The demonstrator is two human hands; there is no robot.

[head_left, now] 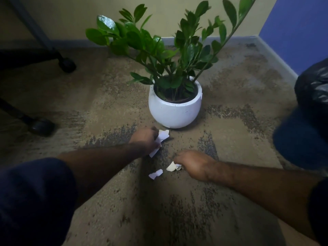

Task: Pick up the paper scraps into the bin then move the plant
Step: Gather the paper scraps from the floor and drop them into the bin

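Looking down, I see a tan carpet with dark speckled patches running to a corner where a pale yellow wall meets a blue wall, with a grey baseboard along the foot of both. At the left stand the black wheeled legs of an office chair, dim in the low light. At the right edge bulges a bin lined with a crinkled black plastic bag, its lower part blurred dark blue. Near the middle sits the round white ceramic pot holding the plant with glossy green oval leaves, upright on the carpet, one long stem arching up to the right. Just in front of the pot, my left hand is curled around a long white torn paper scrap, fingers closed on it, the strip sticking out above and below the grip. My right hand, nearer me, pinches a crumpled off-white paper scrap at the fingertips, low to the floor. Beside it, a small white scrap lies loose on the carpet, touching neither hand. Dark blue trouser knees frame the lower corners.
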